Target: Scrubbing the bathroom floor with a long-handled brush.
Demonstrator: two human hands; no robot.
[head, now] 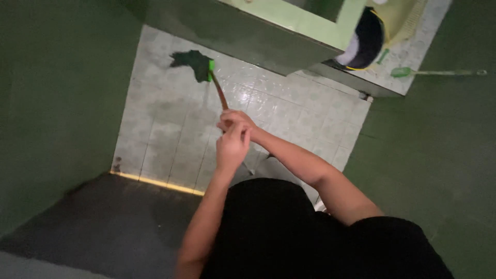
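a person's left hand (232, 146) and right hand (235, 120) are both closed around the upper end of a brown mop handle (219, 91), the right hand just above the left on the shaft, the two touching. the handle slants away from the body toward the far left corner of a pale tiled floor (165, 134), where it meets a bright green collar and a dark green mop head (192, 63) spread flat on the tiles near the far edge. the tiles are light grey-green, patterned and shiny in places, with darker patches near the left edge. a thin yellow strip (155, 182) marks the near edge of the tiled floor, where it gives way to a darker floor (103, 227). dark green walls (57, 93) close in the narrow room on the left and right. a green-tiled basin wall (289, 26) runs along the far edge. at the far right corner, on a tiled patch, a black and white bundle lies in a yellowish basket (398, 18), and just beside it lies a long-handled green brush (413, 72), well apart from the hands. the person wears black clothing.
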